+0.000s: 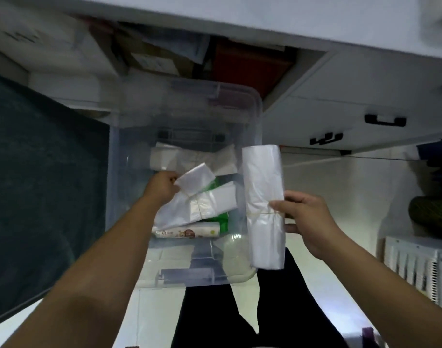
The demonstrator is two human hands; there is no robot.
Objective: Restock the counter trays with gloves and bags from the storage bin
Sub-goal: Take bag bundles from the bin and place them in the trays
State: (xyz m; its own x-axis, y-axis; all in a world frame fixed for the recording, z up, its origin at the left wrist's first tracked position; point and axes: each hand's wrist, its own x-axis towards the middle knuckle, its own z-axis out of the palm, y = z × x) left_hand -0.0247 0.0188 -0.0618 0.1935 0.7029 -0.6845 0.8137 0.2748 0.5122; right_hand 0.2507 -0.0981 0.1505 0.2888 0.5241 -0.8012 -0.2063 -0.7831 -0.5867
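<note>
A clear plastic storage bin point(119, 197) stands open on the floor below me. My right hand point(307, 222) grips a long bundle of clear plastic bags point(262, 187) tied at the middle, held upright over the bin's right rim. My left hand point(162, 188) is inside the bin, closed on a second tied bundle of clear bags point(199, 197) that lies slanted. Under it show a green packet point(221, 217), a printed white pack point(187, 232) and folded white stacks point(164, 158) at the bin's far end.
The bin's clear lid point(179, 101) leans behind it against a low shelf crowded with boxes. White cabinet drawers with black handles point(384, 120) are at the right. A dark panel point(39, 184) fills the left. A white slotted rack point(415, 262) sits at the right edge.
</note>
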